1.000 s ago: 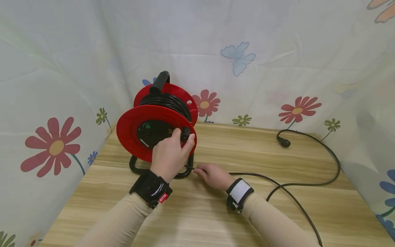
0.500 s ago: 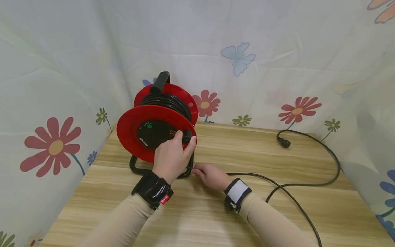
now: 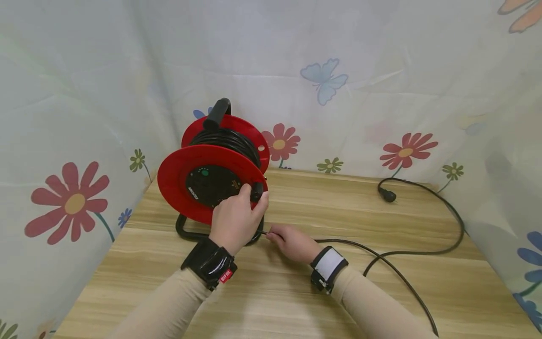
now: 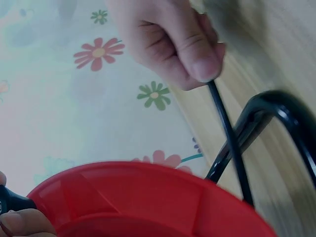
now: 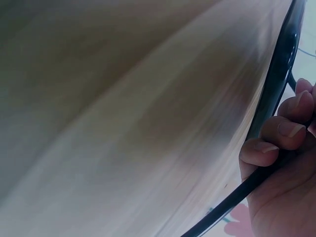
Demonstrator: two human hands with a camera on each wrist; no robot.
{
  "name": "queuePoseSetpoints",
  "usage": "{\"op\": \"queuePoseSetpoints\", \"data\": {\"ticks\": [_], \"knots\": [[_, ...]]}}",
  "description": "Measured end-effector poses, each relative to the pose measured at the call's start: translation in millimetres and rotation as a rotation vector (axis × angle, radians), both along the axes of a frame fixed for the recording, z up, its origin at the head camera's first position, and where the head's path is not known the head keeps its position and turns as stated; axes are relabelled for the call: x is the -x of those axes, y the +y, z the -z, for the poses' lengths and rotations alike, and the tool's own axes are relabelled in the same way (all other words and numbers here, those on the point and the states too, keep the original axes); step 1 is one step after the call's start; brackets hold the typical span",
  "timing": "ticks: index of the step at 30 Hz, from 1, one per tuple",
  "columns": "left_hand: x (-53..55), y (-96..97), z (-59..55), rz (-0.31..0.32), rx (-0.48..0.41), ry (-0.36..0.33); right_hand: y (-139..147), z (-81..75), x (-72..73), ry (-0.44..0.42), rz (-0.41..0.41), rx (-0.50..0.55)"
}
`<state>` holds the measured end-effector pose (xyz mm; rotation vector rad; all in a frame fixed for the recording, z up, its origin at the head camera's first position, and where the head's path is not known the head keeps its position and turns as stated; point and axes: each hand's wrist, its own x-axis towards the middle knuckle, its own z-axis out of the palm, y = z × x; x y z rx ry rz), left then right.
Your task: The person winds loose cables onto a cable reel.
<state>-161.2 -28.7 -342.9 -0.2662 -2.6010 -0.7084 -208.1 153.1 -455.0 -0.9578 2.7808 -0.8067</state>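
A cable reel (image 3: 173,181) with red flanges and a black centre plate stands on its black tubular frame at the left. My left hand (image 3: 235,216) grips the black crank knob (image 3: 257,190) on its front face; part of that hand shows at the lower left edge of the left wrist view. Black cable (image 3: 230,139) lies wound between the flanges. Low beside the reel, my right hand (image 3: 294,243) holds the cable's loose run (image 4: 224,116), thumb against curled fingers. In the right wrist view, the fingers (image 5: 289,129) wrap round the cable.
The loose cable loops across the wooden table (image 3: 317,296) to the right, crossing itself. It ends in a black plug (image 3: 387,195) near the back edge. A black carry handle (image 3: 216,115) tops the reel. A flower-printed curtain (image 3: 355,108) hangs behind and beside the table.
The crank knob has moved slightly down with my left hand, and the reel's face has turned a little clockwise. My right hand stays almost in place on the cable.
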Motion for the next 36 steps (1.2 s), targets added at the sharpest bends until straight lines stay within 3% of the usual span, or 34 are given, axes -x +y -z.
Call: {"op": "queuePoseSetpoints", "data": {"ticks": [7,14,18,24,31,36], "knots": [[2.0,1.2,11.5,-0.008,0.009,-0.008,5,-0.1,-0.6,-0.003,0.000,0.001],[2.6,1.3,13.5,0.001,0.000,-0.016,6,-2.0,-2.2,-0.021,0.011,-0.009],[3.2,1.1,13.5,0.008,-0.007,-0.019,17,-1.0,-2.8,-0.080,0.051,-0.034],[3.6,1.2,12.1,0.012,-0.017,-0.029,62,-7.5,-7.0,-0.176,0.177,-0.120],[3.0,1.5,10.4,0.025,-0.026,-0.013,140,-25.6,-15.6,-0.133,0.309,-0.223],[3.1,1.7,10.1,0.034,-0.032,-0.018,189,-40.9,-31.3,-0.130,0.364,-0.214]]}}
